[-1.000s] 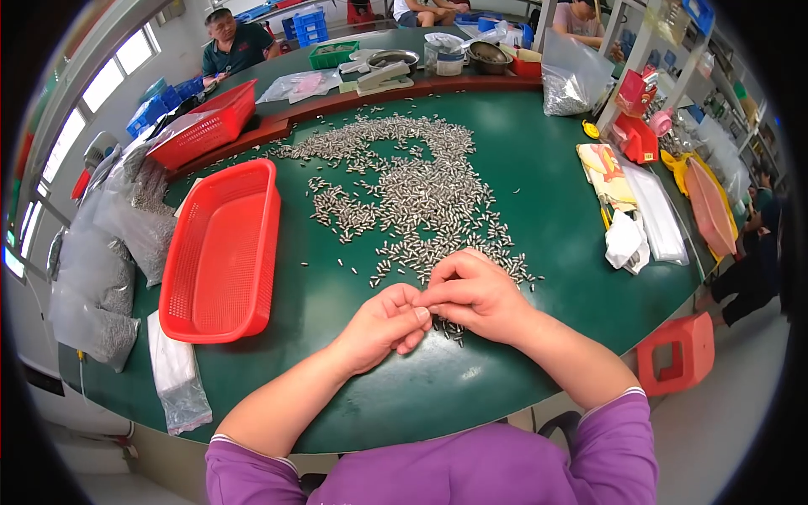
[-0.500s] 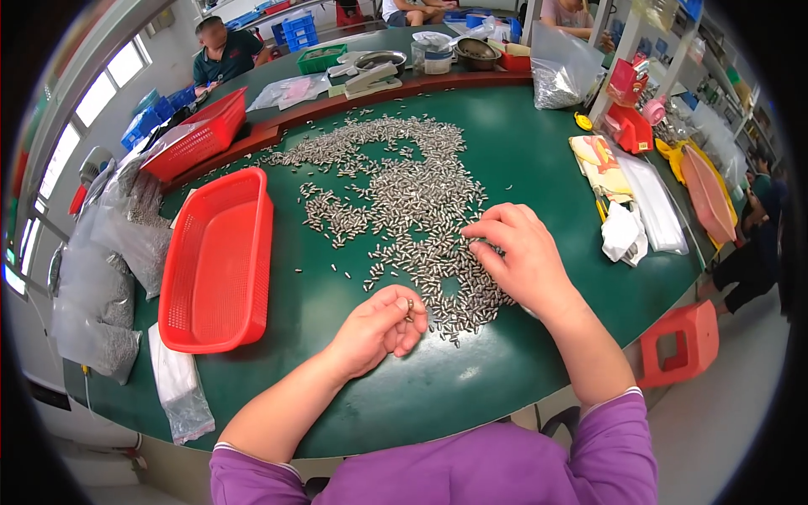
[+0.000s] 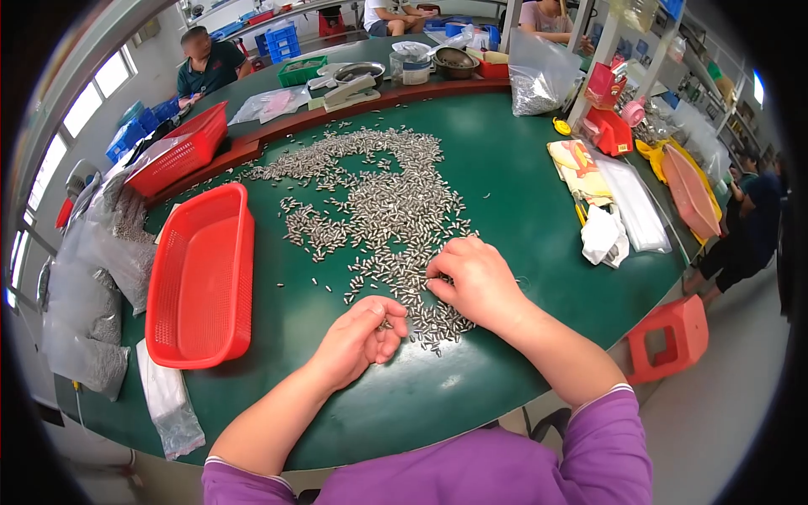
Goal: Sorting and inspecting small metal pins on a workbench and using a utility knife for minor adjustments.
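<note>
Several small silvery metal pins (image 3: 379,206) lie spread over a green table (image 3: 522,194). My left hand (image 3: 360,338) rests on the table at the near edge of the heap, fingers curled around a few pins. My right hand (image 3: 473,279) lies palm down on the pins just to the right, its fingertips pinching at pins in the heap. An empty red mesh basket (image 3: 202,282) sits to the left of my left hand.
Clear bags of pins (image 3: 97,278) line the table's left edge. A second red basket (image 3: 181,151) stands at the back left. Cloths and plastic sleeves (image 3: 610,210) lie at the right, a red stool (image 3: 669,337) beside the table. Other people sit at the far side.
My right hand has drawn back from the heap's right side toward my left hand and now presses on the near pins. The left hand stays curled in about the same place.
</note>
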